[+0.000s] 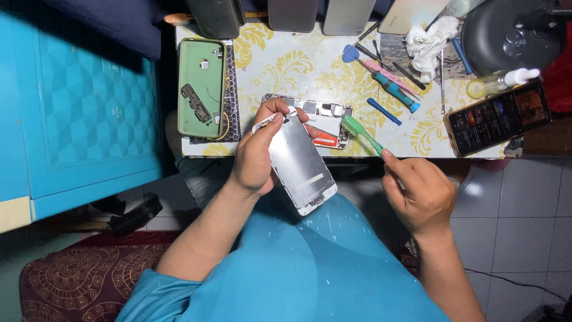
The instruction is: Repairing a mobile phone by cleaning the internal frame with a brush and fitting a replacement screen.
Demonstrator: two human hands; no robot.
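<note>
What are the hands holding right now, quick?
Left hand: closed around a phone screen panel, its metal back facing up.
Right hand: closed on a green toothbrush, its bristle end by the opened phone.

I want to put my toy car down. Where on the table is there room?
The barest patch of the table lies between the green tray and the blue pick, above the opened phone. The right side is crowded: screwdrivers, a tissue, a spray bottle, a lit phone.
</note>
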